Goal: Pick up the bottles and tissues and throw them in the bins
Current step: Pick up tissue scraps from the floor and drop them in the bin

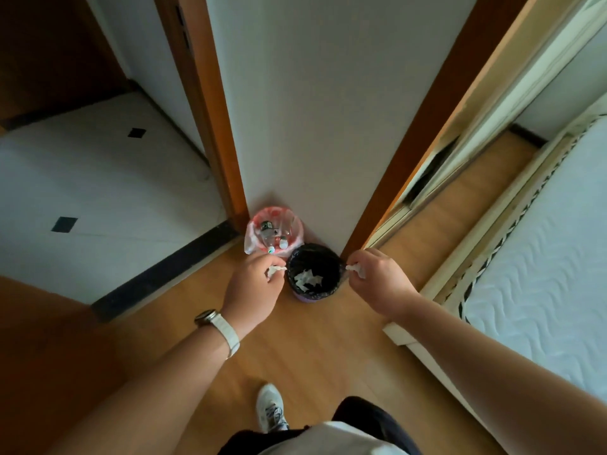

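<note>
- Two bins sit on the wood floor against the wall: a pink-lined bin [275, 232] with bottles [274, 236] inside, and a black-lined bin [313, 270] with tissues [307, 278] already in it.
- Left hand [254, 285] pinches a crumpled tissue [275, 270] right at the black bin's rim.
- Right hand [377, 280] pinches another tissue [356, 269] at the opposite rim.

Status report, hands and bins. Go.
Left hand and right hand each pinching a tissue beside the black bin. Bottles in pink bin. Nothing in the way.
</note>
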Demonstrator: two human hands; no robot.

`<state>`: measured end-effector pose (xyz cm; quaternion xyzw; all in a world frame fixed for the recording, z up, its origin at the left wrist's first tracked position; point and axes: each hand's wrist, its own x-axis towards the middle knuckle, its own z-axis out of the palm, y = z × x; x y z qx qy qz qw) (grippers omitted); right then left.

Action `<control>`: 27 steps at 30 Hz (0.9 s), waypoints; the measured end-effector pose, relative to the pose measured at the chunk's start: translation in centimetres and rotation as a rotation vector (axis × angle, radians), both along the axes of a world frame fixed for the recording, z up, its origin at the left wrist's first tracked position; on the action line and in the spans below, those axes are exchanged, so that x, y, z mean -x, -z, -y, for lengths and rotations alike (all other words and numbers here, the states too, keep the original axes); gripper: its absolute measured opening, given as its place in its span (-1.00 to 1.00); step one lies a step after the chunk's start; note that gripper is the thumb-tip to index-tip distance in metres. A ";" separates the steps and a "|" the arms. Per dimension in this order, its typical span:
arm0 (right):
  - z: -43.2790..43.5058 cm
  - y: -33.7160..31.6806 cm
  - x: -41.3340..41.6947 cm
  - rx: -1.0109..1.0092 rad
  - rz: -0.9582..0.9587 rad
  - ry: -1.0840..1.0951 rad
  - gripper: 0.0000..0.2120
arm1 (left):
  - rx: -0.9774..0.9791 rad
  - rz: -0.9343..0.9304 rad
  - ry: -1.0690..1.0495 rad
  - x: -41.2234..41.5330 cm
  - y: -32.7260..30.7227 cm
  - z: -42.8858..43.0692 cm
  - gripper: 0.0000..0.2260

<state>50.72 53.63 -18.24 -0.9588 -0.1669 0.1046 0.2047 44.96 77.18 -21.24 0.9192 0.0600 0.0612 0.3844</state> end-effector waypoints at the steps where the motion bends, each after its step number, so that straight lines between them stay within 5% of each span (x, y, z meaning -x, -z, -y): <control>1: -0.1 0.3 -0.5 0.001 -0.014 0.021 -0.80 | 0.000 -0.017 0.012 -1.0 0.5 -0.3 -0.87; 16: 0.5 13.3 -14.3 -0.044 -0.218 0.033 -0.79 | -0.059 -0.278 0.066 -16.3 10.6 2.2 -0.87; 27: 1.8 30.2 -22.6 -0.049 -0.299 0.085 -0.72 | -0.113 -0.404 0.125 -26.3 27.4 3.8 -0.88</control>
